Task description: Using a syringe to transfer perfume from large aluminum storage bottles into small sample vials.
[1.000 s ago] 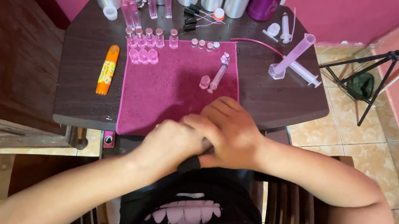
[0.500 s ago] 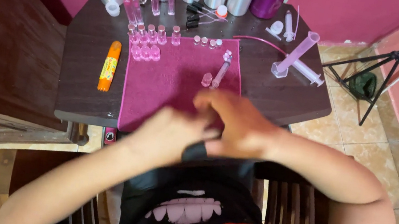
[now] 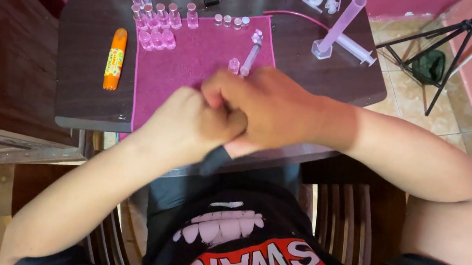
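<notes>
Magenta cloth (image 3: 190, 64) under both fists: left hand (image 3: 189, 125) and right hand (image 3: 265, 109) pressed together, probably clamped on something hidden; syringe (image 3: 250, 58) lies just beyond right knuckles, pointing away

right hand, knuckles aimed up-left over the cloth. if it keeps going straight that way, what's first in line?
The right hand would probably first meet the small clear vial and the syringe lying on the magenta cloth just past its knuckles. The hand's height above the cloth is unclear, so it might pass over them.

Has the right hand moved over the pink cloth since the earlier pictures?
Yes. The right hand moved farther up the pink cloth, now reaching the small syringe.
</notes>
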